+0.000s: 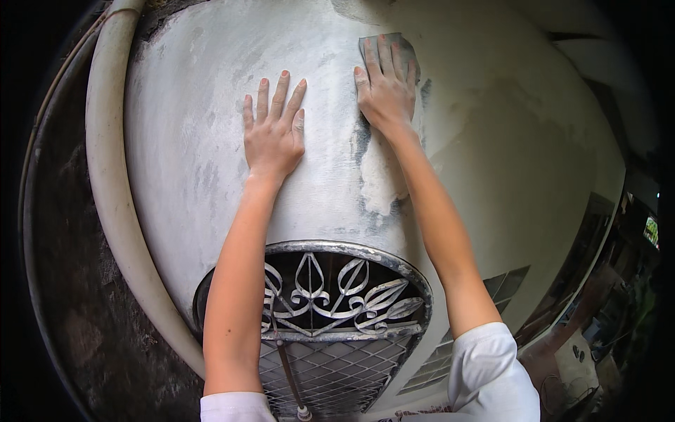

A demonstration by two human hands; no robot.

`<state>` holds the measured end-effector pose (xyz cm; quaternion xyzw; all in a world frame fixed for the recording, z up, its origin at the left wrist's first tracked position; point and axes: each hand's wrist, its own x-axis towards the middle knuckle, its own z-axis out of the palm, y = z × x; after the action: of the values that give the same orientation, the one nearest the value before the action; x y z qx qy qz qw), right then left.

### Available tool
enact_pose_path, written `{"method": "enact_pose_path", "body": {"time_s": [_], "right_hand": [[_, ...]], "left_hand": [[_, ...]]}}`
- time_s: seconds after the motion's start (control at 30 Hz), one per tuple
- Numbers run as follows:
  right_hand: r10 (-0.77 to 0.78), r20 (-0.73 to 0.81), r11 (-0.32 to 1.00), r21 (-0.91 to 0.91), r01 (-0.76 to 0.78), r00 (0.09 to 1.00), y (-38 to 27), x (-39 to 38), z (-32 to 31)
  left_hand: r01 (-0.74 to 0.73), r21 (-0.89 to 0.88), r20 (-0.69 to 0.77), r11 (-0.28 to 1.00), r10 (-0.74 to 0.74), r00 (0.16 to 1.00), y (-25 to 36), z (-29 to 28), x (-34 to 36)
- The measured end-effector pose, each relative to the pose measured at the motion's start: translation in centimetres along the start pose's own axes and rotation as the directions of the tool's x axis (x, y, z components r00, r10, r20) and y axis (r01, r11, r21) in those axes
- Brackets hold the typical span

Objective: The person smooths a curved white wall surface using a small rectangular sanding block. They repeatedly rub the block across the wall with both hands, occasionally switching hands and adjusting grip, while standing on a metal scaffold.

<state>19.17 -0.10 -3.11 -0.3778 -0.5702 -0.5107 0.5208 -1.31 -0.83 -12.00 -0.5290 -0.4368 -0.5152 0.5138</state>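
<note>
My left hand (pixel 274 137) lies flat on the whitish wall (pixel 190 119), its fingers spread and nothing held. Higher up and to the right, my right hand (pixel 387 91) presses a dark grey piece of sandpaper (pixel 409 56) against the same wall. The sheet sticks out past the fingertips and along the right side of that hand; the rest is hidden under the palm. Pale dust coats the fingers of both hands. Below the right hand runs a rough, dark-edged patch (pixel 380 179) in the wall's coating.
An arched opening with an ornate metal grille (pixel 316 295) and diamond mesh lies below my hands, partly covered by my left forearm. A thick pale pipe (pixel 112 162) runs down the left side. Louvred panels (pixel 439 359) and cluttered ground (pixel 580 359) show at lower right.
</note>
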Motion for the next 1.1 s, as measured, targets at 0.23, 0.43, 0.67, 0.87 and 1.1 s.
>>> {"method": "enact_pose_path", "body": {"time_s": [0.23,0.43,0.67,0.87,1.1], "right_hand": [[0.031,-0.110,1.000,0.002,-0.031,0.993,1.1,4.5,0.2],[0.057,-0.102,0.998,0.043,-0.053,0.993,-1.6,0.4,1.0],[0.186,0.071,0.982,0.013,-0.187,0.980,1.9,4.7,0.2],[0.144,-0.097,0.987,-0.054,-0.149,0.985,2.5,6.4,1.5],[-0.020,-0.111,0.992,0.122,0.033,0.994,6.0,5.8,0.3]], "left_hand": [[0.034,-0.043,0.025,0.999,-0.033,0.999,-0.4,-0.5,-1.6],[0.045,-0.077,0.009,0.996,-0.045,0.999,-0.4,-0.5,-1.6],[0.061,-0.089,0.047,0.994,-0.057,0.997,-0.5,-0.7,-2.0],[0.069,-0.106,0.061,0.992,-0.062,0.996,-1.7,-1.2,-4.0],[0.051,-0.087,0.071,0.995,-0.045,0.996,-2.5,-1.3,-5.2]]}}
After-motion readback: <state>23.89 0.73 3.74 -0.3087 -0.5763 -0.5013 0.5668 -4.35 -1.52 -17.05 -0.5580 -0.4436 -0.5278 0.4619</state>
